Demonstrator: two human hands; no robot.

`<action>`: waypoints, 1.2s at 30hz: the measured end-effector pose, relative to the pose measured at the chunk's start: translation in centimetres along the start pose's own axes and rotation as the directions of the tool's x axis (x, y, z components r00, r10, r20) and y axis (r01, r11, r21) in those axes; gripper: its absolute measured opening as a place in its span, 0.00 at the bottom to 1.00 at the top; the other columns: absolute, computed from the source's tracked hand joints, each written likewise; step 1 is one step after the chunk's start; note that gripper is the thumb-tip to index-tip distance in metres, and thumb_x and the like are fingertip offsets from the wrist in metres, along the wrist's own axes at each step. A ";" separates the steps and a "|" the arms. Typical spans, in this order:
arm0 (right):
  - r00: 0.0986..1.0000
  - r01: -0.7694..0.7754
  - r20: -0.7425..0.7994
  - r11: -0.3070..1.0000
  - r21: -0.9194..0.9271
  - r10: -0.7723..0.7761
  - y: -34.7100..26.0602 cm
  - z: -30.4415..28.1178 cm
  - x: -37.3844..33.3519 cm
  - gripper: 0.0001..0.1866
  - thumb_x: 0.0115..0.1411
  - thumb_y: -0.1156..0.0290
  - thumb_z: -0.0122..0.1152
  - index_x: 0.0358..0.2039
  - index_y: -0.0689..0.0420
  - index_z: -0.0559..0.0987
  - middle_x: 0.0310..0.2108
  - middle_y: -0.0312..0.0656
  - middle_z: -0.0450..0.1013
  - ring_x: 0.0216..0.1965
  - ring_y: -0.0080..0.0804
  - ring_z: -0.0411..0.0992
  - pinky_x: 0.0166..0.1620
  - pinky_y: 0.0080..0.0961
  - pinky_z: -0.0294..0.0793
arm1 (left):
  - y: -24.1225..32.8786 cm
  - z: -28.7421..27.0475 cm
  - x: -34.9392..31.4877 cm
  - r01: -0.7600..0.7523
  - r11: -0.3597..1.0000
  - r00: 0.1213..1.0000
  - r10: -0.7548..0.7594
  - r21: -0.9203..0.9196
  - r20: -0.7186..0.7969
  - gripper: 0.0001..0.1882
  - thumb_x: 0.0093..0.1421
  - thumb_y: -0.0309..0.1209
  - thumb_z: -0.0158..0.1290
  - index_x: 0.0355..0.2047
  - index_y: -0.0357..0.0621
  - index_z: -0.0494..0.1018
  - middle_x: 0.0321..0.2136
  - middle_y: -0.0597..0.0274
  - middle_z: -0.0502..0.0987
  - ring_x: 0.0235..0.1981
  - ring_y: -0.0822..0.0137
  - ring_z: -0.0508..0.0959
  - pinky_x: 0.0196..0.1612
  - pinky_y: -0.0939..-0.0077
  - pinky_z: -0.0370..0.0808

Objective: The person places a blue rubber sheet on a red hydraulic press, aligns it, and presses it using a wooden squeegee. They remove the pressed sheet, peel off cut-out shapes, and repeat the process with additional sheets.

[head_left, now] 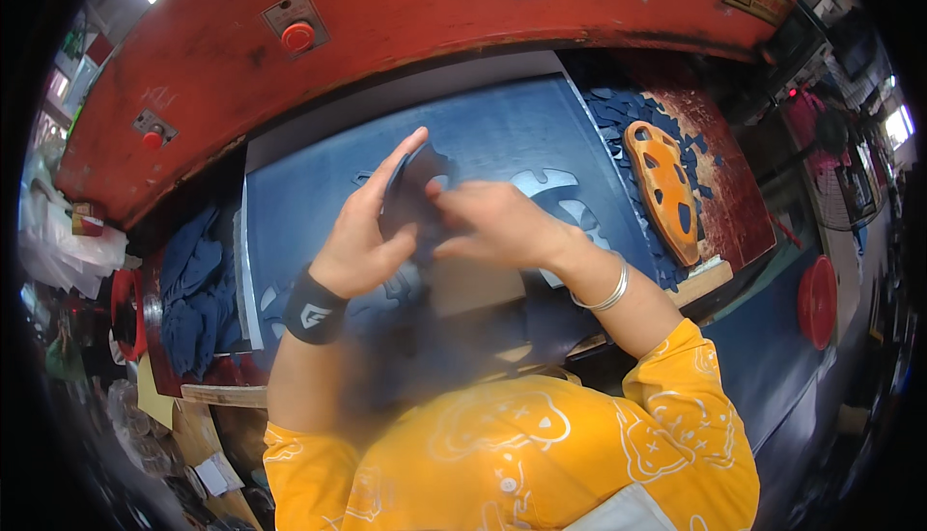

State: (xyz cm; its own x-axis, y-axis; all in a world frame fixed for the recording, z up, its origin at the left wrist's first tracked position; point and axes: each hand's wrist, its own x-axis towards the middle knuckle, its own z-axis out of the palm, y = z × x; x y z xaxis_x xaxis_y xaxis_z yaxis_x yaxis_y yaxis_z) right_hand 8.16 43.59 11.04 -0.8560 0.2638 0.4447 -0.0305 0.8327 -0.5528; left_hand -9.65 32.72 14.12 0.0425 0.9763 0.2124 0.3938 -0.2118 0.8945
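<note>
My left hand (362, 241), with a black wristband, holds a dark blue cut piece (413, 193) upright above the work surface. The piece is flat with a curved, notched edge; whether it is one layer or several I cannot tell. My right hand (502, 222), with silver bangles on its wrist, is at the piece's right side, its bent fingers and thumb against it. Part of the piece is hidden by the fingers and smeared by motion. Below lies a blue sheet (328, 159), where pale cut-out shapes (550, 188) show right of my hands.
An orange cutting die (661, 188) with several openings lies on blue scraps (618, 111) at the right. More dark blue pieces (193, 290) are heaped at the left. A red machine beam (415, 24) with a red button (297, 38) spans the far side. A red stool (818, 302) stands right.
</note>
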 end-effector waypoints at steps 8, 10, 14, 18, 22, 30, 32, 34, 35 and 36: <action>0.945 -0.320 0.028 0.900 0.296 0.327 -0.4 0.5 0.8 0.28 0.47 0.69 0.69 0.45 0.65 0.67 0.25 0.50 0.72 0.29 0.50 0.73 0.33 0.37 0.69 | -0.4 2.3 0.3 -0.137 0.984 0.982 0.150 0.116 -0.111 0.43 0.44 0.12 0.48 0.65 0.42 0.56 0.55 0.51 0.67 0.53 0.54 0.71 0.60 0.66 0.62; 0.962 -0.260 -0.004 0.920 0.294 0.273 -0.7 0.1 0.9 0.26 0.48 0.70 0.68 0.44 0.65 0.66 0.25 0.51 0.72 0.28 0.51 0.72 0.32 0.38 0.69 | -0.6 2.0 0.8 -0.209 0.917 0.963 0.254 0.339 -0.092 0.43 0.44 0.12 0.51 0.63 0.43 0.58 0.51 0.50 0.69 0.50 0.50 0.71 0.58 0.64 0.63; 0.942 -0.335 0.098 0.915 0.225 0.321 -0.5 -1.3 -0.5 0.27 0.50 0.70 0.67 0.49 0.65 0.68 0.28 0.50 0.73 0.29 0.49 0.73 0.33 0.36 0.70 | -1.1 0.3 1.8 -0.200 0.839 0.906 0.356 0.506 -0.231 0.39 0.41 0.11 0.51 0.58 0.44 0.66 0.40 0.50 0.74 0.42 0.47 0.72 0.49 0.62 0.69; 0.963 -0.202 -0.166 0.975 0.090 0.214 -0.2 0.0 -1.3 0.29 0.51 0.68 0.66 0.52 0.64 0.70 0.29 0.47 0.74 0.31 0.44 0.73 0.36 0.36 0.71 | -0.9 0.2 1.3 0.122 0.988 0.992 -0.124 -0.095 -0.019 0.42 0.46 0.11 0.50 0.64 0.45 0.59 0.43 0.57 0.72 0.41 0.65 0.73 0.47 0.73 0.71; 0.966 -0.083 -0.257 0.946 -0.313 -0.001 -0.5 1.7 -0.7 0.28 0.50 0.66 0.68 0.51 0.62 0.72 0.30 0.44 0.74 0.32 0.39 0.73 0.38 0.34 0.70 | -0.3 1.1 1.4 0.113 0.855 0.992 -0.124 -0.506 0.012 0.39 0.57 0.22 0.56 0.67 0.40 0.51 0.41 0.64 0.70 0.40 0.77 0.70 0.49 0.79 0.69; 0.846 0.079 -0.512 0.985 -0.155 -0.149 -0.5 2.7 0.4 0.18 0.47 0.79 0.68 0.41 0.59 0.79 0.28 0.43 0.77 0.28 0.37 0.72 0.33 0.28 0.72 | -1.4 2.0 3.3 0.128 0.681 0.878 -0.416 -0.721 -0.236 0.20 0.67 0.31 0.44 0.58 0.38 0.62 0.29 0.61 0.77 0.32 0.70 0.77 0.31 0.75 0.75; 0.814 0.059 -0.580 0.997 0.054 -0.017 -0.2 3.2 0.2 0.09 0.54 0.75 0.65 0.37 0.56 0.81 0.25 0.36 0.77 0.24 0.32 0.70 0.33 0.28 0.66 | -1.7 2.5 3.5 0.071 0.564 0.876 -0.430 -0.822 -0.220 0.19 0.68 0.30 0.43 0.58 0.38 0.62 0.29 0.60 0.77 0.30 0.69 0.77 0.27 0.75 0.74; 0.789 0.050 -0.607 0.975 0.216 0.094 0.0 3.6 -0.1 0.09 0.54 0.76 0.64 0.38 0.57 0.81 0.27 0.36 0.79 0.25 0.30 0.71 0.33 0.27 0.66 | -2.0 3.2 4.0 0.001 0.549 0.889 -0.383 -0.836 -0.251 0.19 0.67 0.28 0.42 0.57 0.37 0.62 0.28 0.60 0.76 0.30 0.68 0.76 0.27 0.76 0.74; 0.770 0.053 -0.622 0.957 0.285 0.143 0.1 3.8 -0.3 0.08 0.55 0.76 0.64 0.37 0.57 0.82 0.29 0.36 0.80 0.25 0.28 0.71 0.35 0.25 0.66 | -2.1 3.6 4.4 -0.029 0.526 0.889 -0.376 -0.850 -0.263 0.19 0.67 0.28 0.42 0.57 0.37 0.62 0.27 0.60 0.75 0.30 0.68 0.76 0.27 0.76 0.74; 0.766 0.035 -0.624 0.958 0.283 0.156 0.3 3.7 -0.5 0.09 0.55 0.78 0.63 0.37 0.58 0.82 0.29 0.37 0.80 0.26 0.27 0.70 0.34 0.23 0.67 | -2.3 3.9 4.7 -0.086 0.466 0.911 -0.321 -0.881 -0.259 0.19 0.67 0.28 0.42 0.57 0.37 0.62 0.27 0.60 0.75 0.30 0.68 0.76 0.27 0.76 0.73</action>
State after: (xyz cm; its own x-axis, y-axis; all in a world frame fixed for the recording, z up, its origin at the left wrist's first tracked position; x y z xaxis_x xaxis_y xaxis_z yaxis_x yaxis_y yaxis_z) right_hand 6.70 41.87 8.03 -0.3379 0.6357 0.6940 -0.2057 0.6697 -0.7136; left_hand -6.81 37.93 11.52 -0.3256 0.9455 0.0078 -0.6291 -0.2228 0.7447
